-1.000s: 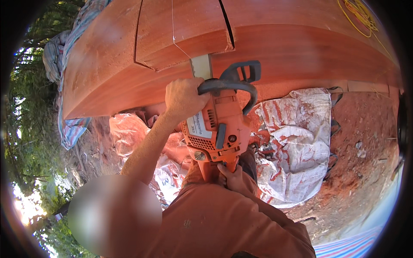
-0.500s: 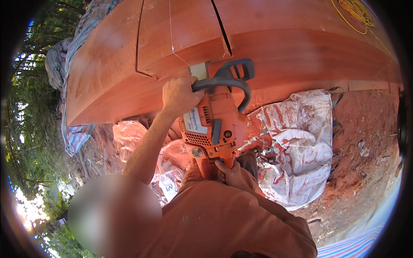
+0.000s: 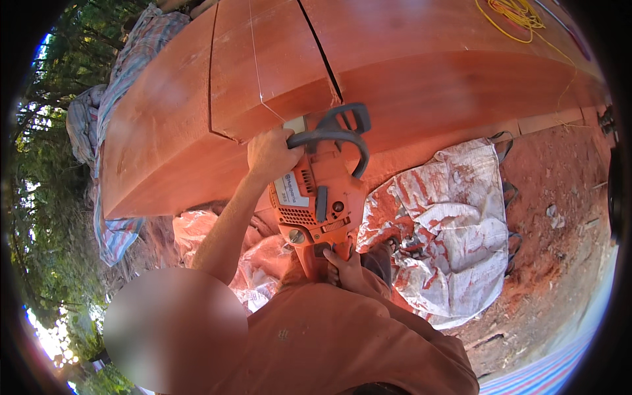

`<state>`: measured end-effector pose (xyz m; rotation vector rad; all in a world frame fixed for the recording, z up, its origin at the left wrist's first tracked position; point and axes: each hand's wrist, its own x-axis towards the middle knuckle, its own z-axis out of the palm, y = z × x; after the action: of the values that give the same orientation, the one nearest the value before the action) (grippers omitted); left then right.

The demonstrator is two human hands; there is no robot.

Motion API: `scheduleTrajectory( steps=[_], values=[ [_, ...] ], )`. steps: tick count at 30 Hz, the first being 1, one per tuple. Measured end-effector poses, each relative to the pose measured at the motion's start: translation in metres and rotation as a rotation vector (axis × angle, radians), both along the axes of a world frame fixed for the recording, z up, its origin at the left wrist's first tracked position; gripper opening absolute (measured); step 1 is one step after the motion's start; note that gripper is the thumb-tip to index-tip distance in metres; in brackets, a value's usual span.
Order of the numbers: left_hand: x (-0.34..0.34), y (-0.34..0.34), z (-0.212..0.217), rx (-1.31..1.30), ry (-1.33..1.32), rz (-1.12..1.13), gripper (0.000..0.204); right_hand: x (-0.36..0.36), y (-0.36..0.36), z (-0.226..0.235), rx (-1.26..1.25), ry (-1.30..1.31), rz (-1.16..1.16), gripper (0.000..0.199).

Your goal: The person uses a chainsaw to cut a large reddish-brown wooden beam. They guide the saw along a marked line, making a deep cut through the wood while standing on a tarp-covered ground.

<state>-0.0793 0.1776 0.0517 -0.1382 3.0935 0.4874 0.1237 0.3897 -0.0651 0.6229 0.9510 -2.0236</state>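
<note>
Chainsaw (image 3: 319, 204) in my grip: orange body, grey handle. Timber slab (image 3: 408, 72): reddish-brown, smooth. Sack (image 3: 447, 224): white, smeared red. Ground (image 3: 559, 263): red sawdust. Cloth (image 3: 118, 85) at left: blue-and-white checked. Cord (image 3: 510, 13): yellow.

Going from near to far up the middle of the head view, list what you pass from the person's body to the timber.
Right hand on the rear handle → orange chainsaw body → left hand on the grey front handle → big reddish timber slab with a dark saw cut running away from the saw.
</note>
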Motion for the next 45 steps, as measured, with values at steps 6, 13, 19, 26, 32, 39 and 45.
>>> scheduleTrajectory(
  steps=[6,13,19,26,32,39,45],
  values=[
    [0.019,0.018,0.002,-0.001,-0.022,0.010,0.019,0.018,0.021,0.000,0.009,-0.007,0.027,0.023],
    [0.034,0.041,0.007,0.027,-0.070,0.055,0.019,0.032,0.045,0.003,0.020,-0.039,0.081,0.021],
    [0.024,0.036,0.008,0.013,-0.090,0.050,0.020,0.024,0.044,0.004,-0.008,-0.068,0.104,0.024],
    [0.001,0.022,0.012,-0.023,-0.075,0.035,0.019,0.001,0.031,0.009,-0.008,-0.033,0.070,0.026],
    [-0.017,0.010,0.017,-0.042,-0.103,0.018,0.019,-0.014,0.014,0.008,-0.015,-0.049,0.057,0.026],
    [-0.018,0.021,0.018,-0.027,-0.107,-0.007,0.021,-0.009,0.012,0.001,-0.029,-0.062,0.027,0.026],
    [0.005,0.043,0.013,-0.074,-0.081,0.020,0.023,0.011,0.031,0.008,-0.038,-0.079,0.024,0.026]
  ],
)
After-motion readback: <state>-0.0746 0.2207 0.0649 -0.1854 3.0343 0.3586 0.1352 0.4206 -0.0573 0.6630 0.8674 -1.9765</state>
